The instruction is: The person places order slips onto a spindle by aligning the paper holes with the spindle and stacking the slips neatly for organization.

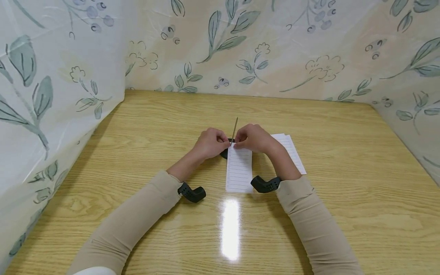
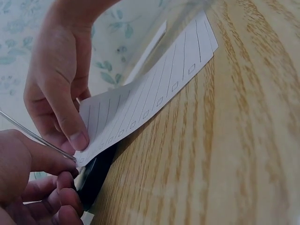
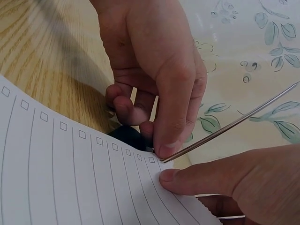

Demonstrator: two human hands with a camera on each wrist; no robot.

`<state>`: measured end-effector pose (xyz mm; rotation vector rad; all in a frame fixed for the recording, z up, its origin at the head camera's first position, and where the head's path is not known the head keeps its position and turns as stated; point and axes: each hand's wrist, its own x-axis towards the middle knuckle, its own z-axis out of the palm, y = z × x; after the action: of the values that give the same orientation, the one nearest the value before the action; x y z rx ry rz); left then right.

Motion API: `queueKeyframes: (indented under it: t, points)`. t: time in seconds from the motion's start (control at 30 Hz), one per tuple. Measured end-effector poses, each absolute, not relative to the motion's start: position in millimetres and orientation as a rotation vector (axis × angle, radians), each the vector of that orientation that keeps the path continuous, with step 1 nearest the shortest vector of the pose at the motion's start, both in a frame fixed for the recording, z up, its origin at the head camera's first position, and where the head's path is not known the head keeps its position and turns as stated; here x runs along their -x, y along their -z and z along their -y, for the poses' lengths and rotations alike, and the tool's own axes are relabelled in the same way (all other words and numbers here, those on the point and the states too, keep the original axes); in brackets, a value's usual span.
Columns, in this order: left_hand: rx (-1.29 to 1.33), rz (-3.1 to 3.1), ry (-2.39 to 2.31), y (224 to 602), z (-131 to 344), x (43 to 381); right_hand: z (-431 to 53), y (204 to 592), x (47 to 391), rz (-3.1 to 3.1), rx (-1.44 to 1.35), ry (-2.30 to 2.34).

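Note:
A lined checklist sheet with small boxes down one side lies between the two hands at the middle of the table. My left hand pinches its top left corner with thumb and fingers. On the same top edge, a little to the right, my right hand grips the paper between thumb and fingers. A thin metal spike rises from the sheet's top edge between the fingertips, its point upward. Its black base shows partly under the paper and the left hand. In the left wrist view the sheet bows upward toward the spike.
More lined sheets lie on the wooden table beyond the right forearm. Black wrist devices sit on both wrists. A cloth with leaf patterns hangs behind and at both sides of the table.

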<state>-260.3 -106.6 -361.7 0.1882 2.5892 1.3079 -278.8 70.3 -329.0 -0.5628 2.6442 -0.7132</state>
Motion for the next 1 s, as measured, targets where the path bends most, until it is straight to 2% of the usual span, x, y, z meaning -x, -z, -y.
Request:
queueKeyframes:
  t: [1.0]
  points:
    - [-0.246, -2.637, -1.284, 362.1, 112.7, 250.7, -61.4, 330.5, 266.4, -2.677, 0.455, 0.685]
